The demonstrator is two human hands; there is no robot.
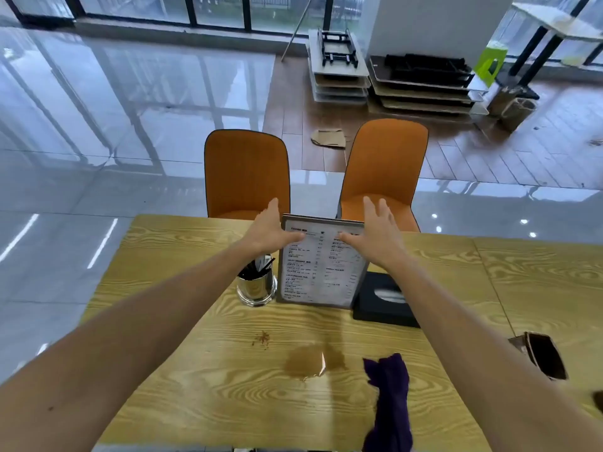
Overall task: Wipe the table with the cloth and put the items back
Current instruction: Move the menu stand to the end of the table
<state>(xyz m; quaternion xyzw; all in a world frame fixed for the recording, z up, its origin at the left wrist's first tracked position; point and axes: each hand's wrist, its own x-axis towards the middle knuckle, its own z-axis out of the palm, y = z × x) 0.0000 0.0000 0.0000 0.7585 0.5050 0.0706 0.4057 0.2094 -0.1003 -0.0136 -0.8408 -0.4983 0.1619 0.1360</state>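
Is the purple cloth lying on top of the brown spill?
No, the cloth lies to the right of the spill, which is uncovered on the table.

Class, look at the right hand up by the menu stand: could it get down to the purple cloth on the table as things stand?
Probably yes. The right hand is open at the menu stand, holding nothing, and the purple cloth lies beside that forearm on the table. Nothing covers the cloth; the brown spill sits to its left.

Menu stand [321,265]: printed cols of items w/ prices, all too blurry to read.
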